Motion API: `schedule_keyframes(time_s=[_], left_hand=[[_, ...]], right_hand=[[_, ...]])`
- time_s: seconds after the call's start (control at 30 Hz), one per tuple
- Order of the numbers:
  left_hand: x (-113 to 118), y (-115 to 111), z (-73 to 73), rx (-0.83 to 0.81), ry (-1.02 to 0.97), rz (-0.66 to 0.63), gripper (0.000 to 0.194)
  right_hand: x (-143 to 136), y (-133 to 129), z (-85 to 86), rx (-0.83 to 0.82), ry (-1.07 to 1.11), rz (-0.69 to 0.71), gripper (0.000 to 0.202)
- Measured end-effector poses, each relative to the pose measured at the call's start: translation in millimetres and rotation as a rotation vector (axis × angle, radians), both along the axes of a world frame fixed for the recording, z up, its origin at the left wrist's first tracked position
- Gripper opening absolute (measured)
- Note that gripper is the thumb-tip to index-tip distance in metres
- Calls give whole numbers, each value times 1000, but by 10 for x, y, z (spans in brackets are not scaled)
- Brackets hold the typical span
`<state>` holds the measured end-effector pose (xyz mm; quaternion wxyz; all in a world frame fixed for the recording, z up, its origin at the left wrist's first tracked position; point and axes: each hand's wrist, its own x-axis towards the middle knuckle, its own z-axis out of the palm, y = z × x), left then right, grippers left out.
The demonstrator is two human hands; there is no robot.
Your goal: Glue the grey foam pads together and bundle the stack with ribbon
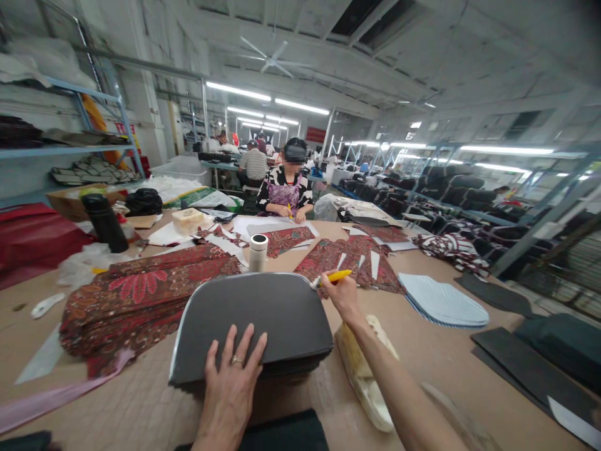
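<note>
A thick stack of dark grey curved pieces lies on the brown table, with a whitish line along its left and top edge. My left hand rests on the stack's front part, fingers spread, a ring on one finger. In my right hand is a yellow brush, its pale tip at the stack's upper right edge. Beside my right forearm sits a yellowish block in a white container. Just behind the stack stands a white bottle.
Red patterned fabric lies at left, more behind. Light blue striped pieces and dark pieces are at right. A black bottle stands at left. A person works across the table.
</note>
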<state>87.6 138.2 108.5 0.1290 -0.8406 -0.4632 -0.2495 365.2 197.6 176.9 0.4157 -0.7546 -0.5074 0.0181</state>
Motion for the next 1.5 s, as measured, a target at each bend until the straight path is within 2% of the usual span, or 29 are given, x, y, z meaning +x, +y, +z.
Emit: schedule_keyframes(time_s=[0.23, 0.4, 0.5, 0.6, 0.7, 0.77, 0.83, 0.93, 1.0, 1.07, 1.13, 1.23, 1.5], left_hand=[[-14, -25, 55, -89, -16, -14, 47], [36, -93, 121, -140, -42, -6, 45], [8, -160, 266, -235, -110, -21, 40], [-274, -84, 490, -358, -311, -73, 40], [-809, 175, 652, -561, -595, -164, 47], [-1170, 358, 666, -715, -693, -204, 50], [-1427, 483, 607, -795, -696, -280, 53], [-1569, 550, 463, -776, -596, -414, 54], [-1563, 549, 379, -734, -548, -436, 56], [-1536, 543, 323, -706, -531, -417, 61], [-1518, 542, 297, -688, -515, -400, 64], [-1512, 541, 298, -673, -488, -382, 65], [-1436, 553, 359, -660, -419, -313, 64]], right_hand=[[-156, -636, 5, -22, -48, -37, 32], [-414, -1248, 15, 46, -83, -4, 28], [-611, -1640, 86, 117, -60, 2, 22], [-817, -1846, 228, 150, 58, -55, 25], [-1095, -1740, 335, 143, 256, -43, 30], [-1373, -1551, 339, 82, 417, 81, 32], [-1710, -1342, 295, 8, 567, 266, 32], [-2190, -1079, 196, -53, 678, 516, 28], [-2405, -957, 140, -91, 675, 618, 27], [-2498, -886, 103, -146, 632, 677, 28], [-2472, -864, 83, -177, 590, 684, 28], [-2251, -912, 73, -186, 543, 626, 29], [-1238, -1219, 120, -180, 391, 382, 32]])
